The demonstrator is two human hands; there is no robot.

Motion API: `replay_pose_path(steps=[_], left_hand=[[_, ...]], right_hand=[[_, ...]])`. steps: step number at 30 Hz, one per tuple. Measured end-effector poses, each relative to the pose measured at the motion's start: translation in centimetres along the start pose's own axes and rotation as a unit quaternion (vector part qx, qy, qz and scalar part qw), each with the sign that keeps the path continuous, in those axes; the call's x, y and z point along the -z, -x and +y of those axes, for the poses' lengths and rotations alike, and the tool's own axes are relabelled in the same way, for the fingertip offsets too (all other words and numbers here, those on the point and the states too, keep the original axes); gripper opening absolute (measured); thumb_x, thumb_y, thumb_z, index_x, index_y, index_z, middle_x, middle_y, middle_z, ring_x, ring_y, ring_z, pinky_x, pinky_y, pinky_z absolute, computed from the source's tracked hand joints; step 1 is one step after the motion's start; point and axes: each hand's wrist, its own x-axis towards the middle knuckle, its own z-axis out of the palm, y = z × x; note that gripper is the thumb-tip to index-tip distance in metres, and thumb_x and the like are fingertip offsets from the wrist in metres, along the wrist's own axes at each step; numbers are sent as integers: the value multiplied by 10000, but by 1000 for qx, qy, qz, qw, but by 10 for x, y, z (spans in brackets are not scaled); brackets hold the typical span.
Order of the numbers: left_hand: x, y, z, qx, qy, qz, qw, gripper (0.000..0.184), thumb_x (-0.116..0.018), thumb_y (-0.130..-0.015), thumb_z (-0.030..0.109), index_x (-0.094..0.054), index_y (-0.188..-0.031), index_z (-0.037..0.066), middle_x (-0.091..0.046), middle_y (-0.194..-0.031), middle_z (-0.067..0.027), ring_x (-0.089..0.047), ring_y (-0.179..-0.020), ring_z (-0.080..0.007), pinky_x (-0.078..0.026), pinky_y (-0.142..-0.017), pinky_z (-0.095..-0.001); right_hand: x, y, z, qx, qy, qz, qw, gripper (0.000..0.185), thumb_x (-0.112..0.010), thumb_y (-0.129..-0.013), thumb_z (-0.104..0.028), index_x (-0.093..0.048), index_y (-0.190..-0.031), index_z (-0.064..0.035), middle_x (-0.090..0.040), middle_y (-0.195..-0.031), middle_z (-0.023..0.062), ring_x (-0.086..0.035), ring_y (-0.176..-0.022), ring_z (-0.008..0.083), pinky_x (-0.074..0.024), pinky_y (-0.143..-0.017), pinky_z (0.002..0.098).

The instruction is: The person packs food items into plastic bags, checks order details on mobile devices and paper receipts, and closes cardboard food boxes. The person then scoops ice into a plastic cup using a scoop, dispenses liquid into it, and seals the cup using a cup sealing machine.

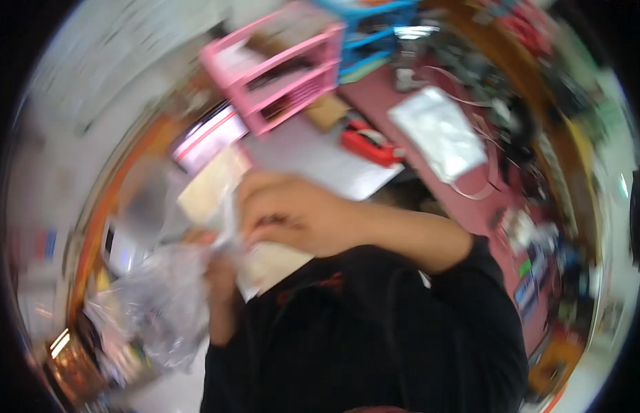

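Note:
My right hand [285,213] reaches in from the right, its fingers closed on crinkled clear plastic [227,217]. Below it and to the left is my left hand [221,272], blurred and partly covered by the plastic. What its fingers do is hidden. A clear plastic bag [158,303] hangs out to the left of my left hand, with things inside that I cannot make out. Cream-coloured flat material [213,186] shows just beyond my hands. Another cream piece [282,265] appears beneath my right hand, close to my black top.
A red tape dispenser [368,143] sits on the table beyond my right forearm. Behind it stand a pink tiered rack [292,89] and a blue rack [364,41]. A white plastic packet [440,131] lies on the reddish tabletop [375,93]. Clutter lines the right side.

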Motion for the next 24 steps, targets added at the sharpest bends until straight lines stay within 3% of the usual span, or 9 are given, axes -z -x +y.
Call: replay_pose_path(steps=[3,4,5,6,8,12,14,19,24], left_hand=[[16,-49,-3,-51,189,180,964,468,-523,-997,361,-528,-1287,-7,-581,-1259,-159,-606,-1148,-259,-539,-881,-386],[14,-48,7,144,570,17,809,380,-558,-985,281,-552,-1225,-14,-601,-1164,-164,-611,-1042,-250,-525,-855,-371],[11,-49,18,274,820,-174,472,292,-594,-973,200,-577,-1163,-22,-621,-1068,-170,-615,-936,-240,-511,-829,-356],[19,-63,33,250,842,-166,448,292,-594,-973,200,-577,-1163,-22,-621,-1068,-170,-615,-936,-240,-511,-829,-356],[38,-87,54,366,918,-126,81,114,-590,-907,-5,-574,-1019,5,-603,-961,-108,-577,-870,-229,-490,-783,-372],[48,-82,113,361,886,-289,37,154,-591,-900,-22,-551,-1048,-11,-582,-989,-107,-558,-886,-209,-491,-791,-380],[86,-93,133,321,894,-299,90,193,-601,-905,-4,-544,-1088,-14,-577,-1013,-100,-554,-886,-205,-489,-802,-384],[169,-98,163,233,856,-456,-65,218,-625,-926,68,-552,-1111,-21,-590,-1023,-99,-567,-868,-196,-493,-780,-374],[271,-81,171,175,855,-461,-161,161,-634,-913,48,-572,-1046,-19,-605,-955,-72,-590,-854,-172,-499,-740,-331]], right_hand=[[-3,21,2,-19,21,-8,1000,103,-660,-846,-84,-588,-816,-17,-541,-855,135,-566,-817,311,-452,-733,394],[-7,30,8,-26,52,-6,998,107,-656,-836,-82,-577,-803,-18,-542,-846,138,-565,-819,317,-451,-731,399],[-8,41,12,-32,80,-7,996,112,-652,-827,-80,-566,-790,-18,-543,-838,141,-564,-820,324,-449,-729,404],[-9,52,13,-42,112,18,993,112,-652,-827,-80,-566,-790,-18,-543,-838,141,-564,-820,324,-449,-729,404],[-9,72,15,-99,136,15,986,101,-651,-797,-64,-561,-784,-18,-554,-820,134,-568,-821,323,-454,-734,404],[-4,118,15,-155,184,73,968,85,-652,-789,-60,-577,-790,-21,-564,-802,127,-572,-811,319,-459,-731,401],[-1,150,15,-187,177,104,961,72,-655,-785,-54,-593,-789,-19,-590,-807,130,-583,-798,313,-464,-730,396],[5,235,-9,-244,191,169,936,71,-664,-789,-54,-609,-793,-10,-616,-823,132,-603,-801,292,-468,-728,389],[-8,334,-54,-283,152,261,910,99,-675,-813,-60,-627,-858,14,-617,-836,111,-604,-815,227,-472,-757,354]])
